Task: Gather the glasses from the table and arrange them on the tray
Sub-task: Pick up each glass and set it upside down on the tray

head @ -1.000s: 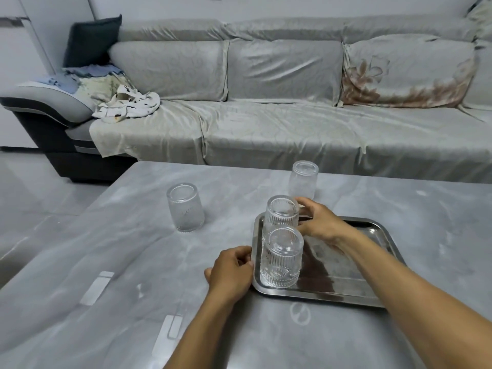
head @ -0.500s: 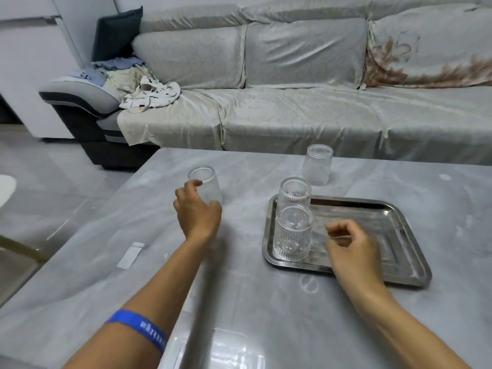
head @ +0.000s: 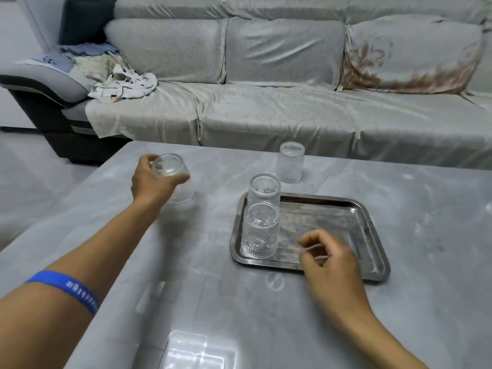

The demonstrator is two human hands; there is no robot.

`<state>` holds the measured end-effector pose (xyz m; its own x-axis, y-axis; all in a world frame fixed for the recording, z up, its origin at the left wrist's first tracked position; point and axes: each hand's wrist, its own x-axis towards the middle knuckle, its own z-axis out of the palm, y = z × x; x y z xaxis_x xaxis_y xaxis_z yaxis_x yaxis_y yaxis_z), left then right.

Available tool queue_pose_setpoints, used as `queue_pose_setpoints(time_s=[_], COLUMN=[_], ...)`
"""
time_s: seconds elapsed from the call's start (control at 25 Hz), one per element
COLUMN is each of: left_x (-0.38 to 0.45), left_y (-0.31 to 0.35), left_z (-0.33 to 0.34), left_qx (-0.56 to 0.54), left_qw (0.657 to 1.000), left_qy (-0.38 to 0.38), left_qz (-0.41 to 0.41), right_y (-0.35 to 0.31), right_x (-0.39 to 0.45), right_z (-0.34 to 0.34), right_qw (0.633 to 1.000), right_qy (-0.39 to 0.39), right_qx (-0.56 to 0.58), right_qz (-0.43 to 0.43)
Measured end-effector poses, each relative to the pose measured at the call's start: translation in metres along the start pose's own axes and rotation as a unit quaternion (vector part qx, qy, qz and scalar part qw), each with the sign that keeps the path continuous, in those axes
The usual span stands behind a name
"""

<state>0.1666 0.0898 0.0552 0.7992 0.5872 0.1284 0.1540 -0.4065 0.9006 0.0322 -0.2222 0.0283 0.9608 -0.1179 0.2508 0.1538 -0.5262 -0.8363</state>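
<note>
A steel tray [head: 356, 209] lies on the grey table. Two ribbed glasses stand upside down along its left side, a near one [head: 260, 230] and a far one [head: 264, 189]. Another clear glass [head: 290, 162] stands upside down on the table just beyond the tray. My left hand [head: 151, 181] grips a fourth glass [head: 173, 173] left of the tray, tilted and lifted a little off the table. My right hand [head: 330, 259] hovers over the tray's near edge, fingers loosely curled, holding nothing.
The grey marble table [head: 426, 235] has its left edge near my left hand and its far edge by the sofa [head: 266, 110]. Crumpled clothes [head: 122, 83] lie on the sofa's left end. Pale floor [head: 32, 177] shows at left.
My left hand has closed on the left glass and tipped it up off the table. My right hand stays curled over the tray's near edge.
</note>
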Motion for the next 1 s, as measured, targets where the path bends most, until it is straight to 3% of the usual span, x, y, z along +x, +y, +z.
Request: queue_pose_setpoints(time_s=[0.08, 0.24, 0.36, 0.52, 0.64, 0.76, 0.84, 1.0], left_x=[-0.03, -0.133, -0.201, -0.19, -0.158, -0.151, -0.148, -0.144], left_y=[0.032, 0.096, 0.112, 0.086, 0.04, 0.012, 0.003, -0.011], left_z=[-0.008, -0.019, -0.006, 0.003, 0.011, 0.027, 0.039, 0.053], left_qx=[-0.081, -0.133, -0.158, -0.172, 0.009, 0.13, 0.128, 0.17], left_qw=[0.996, 0.966, 0.936, 0.924, 0.979, 0.951, 0.942, 0.949], left_qy=[-0.003, -0.127, -0.201, -0.291, -0.202, -0.27, -0.3, -0.262], left_qz=[0.047, 0.183, 0.242, 0.179, 0.038, -0.071, -0.082, -0.051], right_y=[-0.017, -0.06, -0.073, -0.053, -0.017, 0.014, 0.027, 0.044], right_x=[0.005, 0.012, 0.013, 0.018, 0.031, 0.048, 0.063, 0.092], right_z=[-0.005, -0.009, -0.017, -0.03, -0.035, -0.031, -0.019, 0.009], right_qw=[0.999, 0.988, 0.979, 0.98, 0.992, 0.994, 0.994, 0.996], right_qy=[0.004, -0.018, 0.054, 0.122, 0.122, 0.096, 0.088, 0.053], right_qx=[0.008, 0.004, -0.029, -0.057, 0.013, 0.037, 0.048, 0.034], right_qz=[-0.033, -0.151, -0.193, -0.143, -0.015, 0.044, 0.043, 0.059])
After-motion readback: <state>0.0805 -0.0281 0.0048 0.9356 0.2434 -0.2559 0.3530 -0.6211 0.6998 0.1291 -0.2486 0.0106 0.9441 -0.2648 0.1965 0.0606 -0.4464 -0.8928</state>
